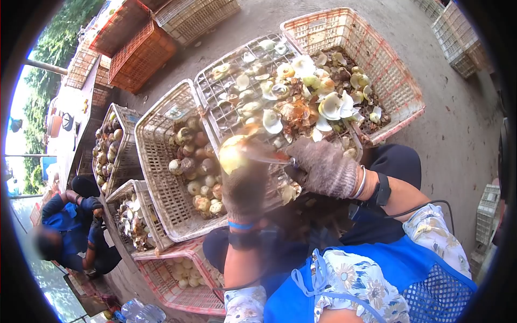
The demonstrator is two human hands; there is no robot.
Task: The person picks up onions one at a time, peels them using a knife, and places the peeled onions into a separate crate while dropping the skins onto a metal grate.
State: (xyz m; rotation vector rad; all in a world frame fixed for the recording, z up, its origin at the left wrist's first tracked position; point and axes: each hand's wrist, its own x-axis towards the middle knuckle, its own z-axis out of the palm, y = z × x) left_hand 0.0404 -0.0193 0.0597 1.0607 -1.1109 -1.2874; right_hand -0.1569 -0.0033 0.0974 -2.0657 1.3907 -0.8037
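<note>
My left hand (245, 188), gloved and blurred by motion, is closed around a pale yellow onion (232, 154) that sticks out above the fingers. In my gloved right hand (323, 166) is a knife (266, 155); its blade points left and meets or passes in front of the onion. Most of the handle is hidden by the glove. Just beyond both hands, onion peels (293, 110) lie on a plastic grid (221, 99) and spill into a red-and-white crate (401, 89). Left of my left hand stands a crate (153, 161) with brownish onions (191, 148) in it.
Peeled-looking onions lie in a red-rimmed crate (156, 280) at lower left. Farther left are crates of onions (109, 142) and peelings (132, 220). A co-worker (72, 231) in blue sits there. Orange crates (140, 59) stand at the back, and more crates (458, 40) at right.
</note>
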